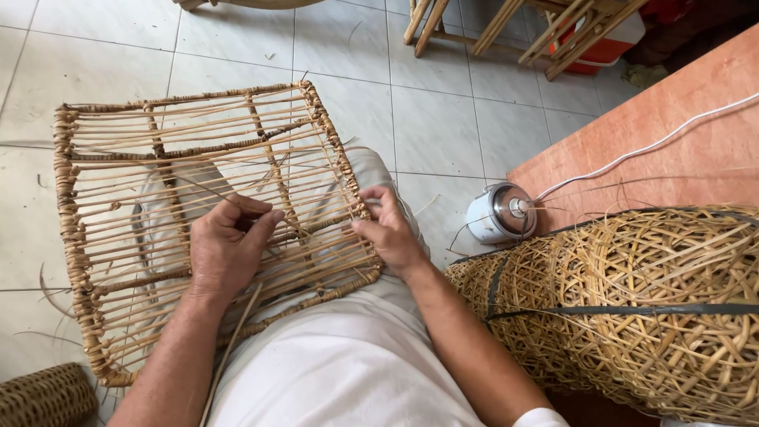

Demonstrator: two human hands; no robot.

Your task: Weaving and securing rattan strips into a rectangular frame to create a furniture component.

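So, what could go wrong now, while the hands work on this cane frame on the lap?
1. The frame lies loosely across the lap; as the right hand pulls at its edge, it may slide toward the floor.
2. Thin loose strips stick out around the left hand; an end could prick a finger or snap.
3. The white cable runs across the board to the small round device beside the knee; a swinging strip might catch it.
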